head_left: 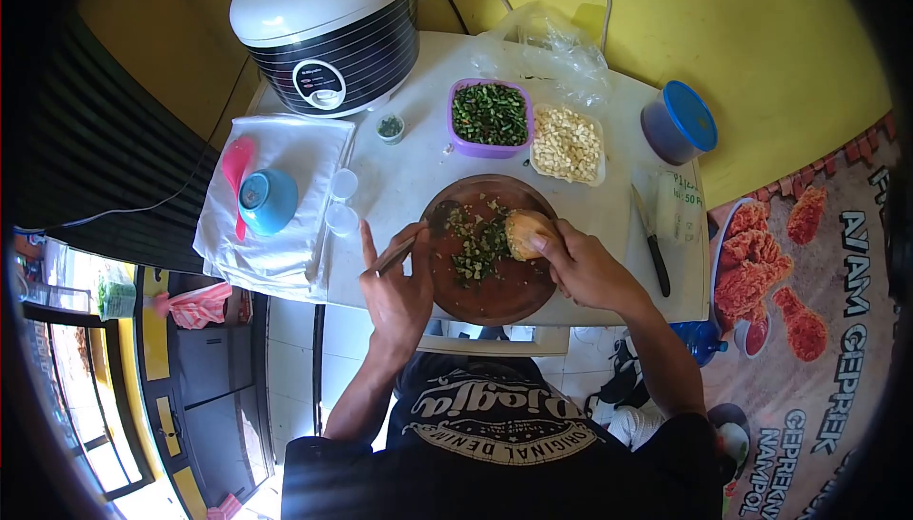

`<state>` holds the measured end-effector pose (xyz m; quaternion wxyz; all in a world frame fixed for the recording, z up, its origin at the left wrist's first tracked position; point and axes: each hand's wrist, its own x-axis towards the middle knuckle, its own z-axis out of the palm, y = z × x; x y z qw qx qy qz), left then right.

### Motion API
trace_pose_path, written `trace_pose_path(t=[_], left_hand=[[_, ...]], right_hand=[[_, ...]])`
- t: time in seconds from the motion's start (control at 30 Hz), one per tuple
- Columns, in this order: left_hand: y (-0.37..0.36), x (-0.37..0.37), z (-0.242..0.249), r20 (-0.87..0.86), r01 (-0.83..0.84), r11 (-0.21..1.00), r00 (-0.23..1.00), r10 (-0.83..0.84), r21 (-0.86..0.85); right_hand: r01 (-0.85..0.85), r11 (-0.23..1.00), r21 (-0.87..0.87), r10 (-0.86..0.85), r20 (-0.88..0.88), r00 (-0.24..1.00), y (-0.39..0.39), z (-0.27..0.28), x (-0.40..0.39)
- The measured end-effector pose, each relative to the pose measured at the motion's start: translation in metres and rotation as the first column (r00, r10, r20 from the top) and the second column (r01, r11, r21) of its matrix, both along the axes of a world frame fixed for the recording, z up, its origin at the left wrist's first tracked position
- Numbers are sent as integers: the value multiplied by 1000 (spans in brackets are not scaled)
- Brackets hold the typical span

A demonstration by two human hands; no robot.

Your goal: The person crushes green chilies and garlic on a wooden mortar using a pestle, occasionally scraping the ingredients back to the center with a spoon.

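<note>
A round brown mortar (447,278) holds chopped green pieces and pale bits. My right hand (592,271) is closed around a wooden pestle (523,237), whose broad light end rests among the greens on the mortar's right side. At the left rim, my left hand (395,292) grips a thin metal spoon (396,256) by its handle, index finger stretched out. The spoon's far end reaches over the mortar and is hard to make out. Just behind stand a purple tub (491,150) of chopped greens and a clear tub (597,178) of pale chopped pieces.
A rice cooker (328,40) stands back left. A blue bowl (267,202) and pink spoon (238,166) lie on white plastic sheets (285,268). Small cups (343,182) sit beside them. To the right are a knife (653,244) and a blue-lidded container (679,121).
</note>
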<state>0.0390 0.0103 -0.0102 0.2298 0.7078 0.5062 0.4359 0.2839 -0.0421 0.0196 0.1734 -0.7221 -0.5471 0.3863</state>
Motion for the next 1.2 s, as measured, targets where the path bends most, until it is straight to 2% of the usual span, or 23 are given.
trace_pose_path(t=[0.03, 0.07, 0.17, 0.27, 0.33, 0.4, 0.43, 0.47, 0.53, 0.57, 0.6, 0.67, 0.77, 1.07, 1.2], left_hand=[[-1, 5, -7, -17, 51, 996, 999, -50, 70], [-4, 10, -10, -16, 51, 996, 999, -50, 70], [-16, 17, -5, -41, 188, 977, 982, -184, 99], [-24, 10, 4, 57, 177, 979, 981, -184, 102], [-24, -1, 6, 60, 160, 984, 984, -165, 76], [-21, -11, 4, 73, 76, 991, 994, -84, 115], [-19, -15, 5, 70, 59, 994, 995, -65, 91], [-17, -18, 5, 70, 57, 994, 996, -63, 92], [-13, -21, 5, 2, 18, 996, 1000, -18, 85], [-11, -21, 7, -6, 22, 999, 1000, -22, 42], [-10, -20, 6, -5, 23, 999, 1000, -23, 40], [-7, -20, 2, -49, 35, 999, 998, -34, 22], [-4, -18, -3, -46, 51, 995, 998, -47, 90], [8, -19, 18, -181, 127, 989, 977, -111, 79], [10, -19, 19, -171, 130, 990, 978, -118, 59]], right_hand=[[15, 997, -70, -24, -132, 991, 3, 7, -5], [18, 990, -140, -55, -260, 964, 6, 12, -8], [51, 998, -48, -63, -291, 955, 9, 17, -8], [33, 992, -120, -65, -273, 960, 11, 19, 6], [17, 991, -131, -51, -264, 963, 9, 15, 8], [-168, 982, 87, 168, 7, 986, 1, -3, 8], [-253, 934, 253, 206, 197, 958, -4, -5, 0], [-255, 933, 253, 208, 198, 958, -6, -1, -9], [-372, 907, 197, 263, 425, 866, -6, 14, -24], [-417, 890, 186, 294, 465, 835, -4, 18, -28], [-417, 890, 184, 294, 466, 835, -2, 21, -30], [-478, 877, 58, 378, 531, 758, 7, 27, -34], [-498, 865, 64, 374, 579, 724, 22, 26, -42], [-545, 832, -102, 515, 509, 690, 40, 38, -33], [-517, 855, -28, 444, 554, 704, 43, 32, -39]])
